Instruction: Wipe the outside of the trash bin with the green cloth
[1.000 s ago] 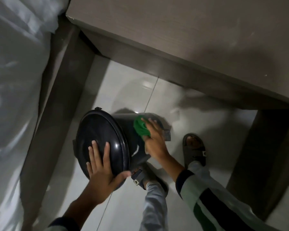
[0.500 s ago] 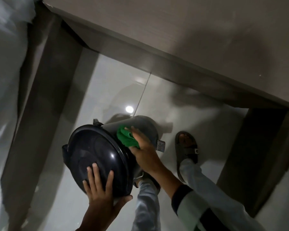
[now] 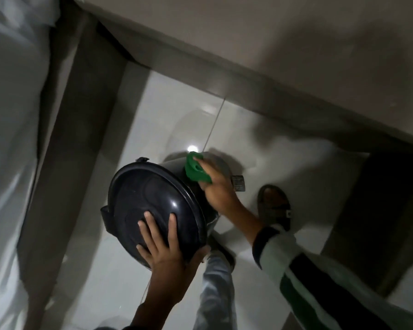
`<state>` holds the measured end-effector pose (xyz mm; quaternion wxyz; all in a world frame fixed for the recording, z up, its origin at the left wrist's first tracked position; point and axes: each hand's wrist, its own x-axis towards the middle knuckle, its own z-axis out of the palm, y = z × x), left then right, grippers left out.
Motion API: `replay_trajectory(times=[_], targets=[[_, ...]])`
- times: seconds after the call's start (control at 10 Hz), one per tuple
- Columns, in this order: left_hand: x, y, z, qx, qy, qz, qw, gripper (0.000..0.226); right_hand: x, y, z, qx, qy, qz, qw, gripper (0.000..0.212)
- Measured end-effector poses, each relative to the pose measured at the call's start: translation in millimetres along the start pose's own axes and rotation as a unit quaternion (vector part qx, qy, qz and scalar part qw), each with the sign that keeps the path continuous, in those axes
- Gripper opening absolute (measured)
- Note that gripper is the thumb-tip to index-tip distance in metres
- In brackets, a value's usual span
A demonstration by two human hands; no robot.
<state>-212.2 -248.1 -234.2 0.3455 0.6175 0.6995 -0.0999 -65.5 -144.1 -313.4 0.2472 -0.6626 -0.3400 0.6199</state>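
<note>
Trash bin [image 3: 153, 201]: dark, tilted on the pale tiled floor [image 3: 167, 110], its round lid facing the camera.
Left hand [image 3: 163, 256]: fingers spread flat on the lid's lower part, thumb hooked under the rim.
Green cloth [image 3: 196, 170]: bunched against the bin's side wall.
Right hand [image 3: 218, 189]: curled over the cloth, pressing it to the bin.
Sandal [image 3: 275, 206]: right of the bin.

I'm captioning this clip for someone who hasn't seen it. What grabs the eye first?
The bright green cloth, pressed by the right hand against the side of the dark trash bin at centre. The left hand steadies the bin's glossy lid on the pale tiled floor.
</note>
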Motion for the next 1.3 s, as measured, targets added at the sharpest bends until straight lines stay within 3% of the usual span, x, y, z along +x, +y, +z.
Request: replay_trajectory(times=[0.1,0.3,0.4,0.5,0.6,0.7,0.8,0.9,1.0,1.1,1.2,1.3], targets=[[9.1,28.8,-7.2,0.002,-0.022,-0.023,0.999,0.102,-52.7,3.2,-19.7,0.009,0.046,-0.002,0.999,0.053],[20.8,39.4,17.4,0.107,-0.003,0.038,0.994,0.100,8.8,40.5,-44.5,0.086,0.121,0.233,0.961,0.049],[21.1,59.4,34.9,0.179,-0.018,0.062,0.982,0.097,6.4,61.3,-77.8,0.045,0.116,0.282,0.951,0.048],[39.4,60.4,25.2,0.202,-0.038,0.005,0.979,0.086,-12.0,53.8,-94.2,-0.069,0.144,0.234,0.959,0.049],[53.6,81.9,-6.4,0.183,-0.056,-0.023,0.981,0.090,-36.2,15.4,-123.1,-0.065,0.207,0.130,0.967,0.037],[66.3,135.5,-47.7,0.023,0.033,0.018,0.999,0.076,-50.4,-40.6,-143.4,-0.048,0.236,-0.003,0.970,0.030],[76.3,223.0,-101.4,-0.406,0.023,0.024,0.913,0.036,-61.5,-107.3,-170.8,-0.130,0.279,-0.168,0.937,0.029],[99.7,289.1,-133.5,-0.515,-0.061,0.029,0.855,0.047,-52.6,-148.6,-215.3,-0.302,0.366,-0.265,0.839,0.040],[121.3,303.7,-135.5,-0.310,-0.037,0.104,0.944,0.058,-26.1,-160.0,-264.1,-0.435,0.362,-0.209,0.797,0.048],[125.0,295.1,-138.3,-0.080,-0.010,0.184,0.980,0.055,-8.6,-153.6,-285.8,-0.562,0.208,-0.098,0.794,0.059],[117.4,282.6,-155.5,0.043,0.021,0.233,0.971,0.057,-15.5,-156.0,-282.8,-0.571,0.141,-0.046,0.808,0.073],[99.1,259.6,-190.8,0.148,0.101,0.253,0.951,0.062,-37.4,-174.6,-271.7,-0.585,0.146,-0.074,0.794,0.073]])
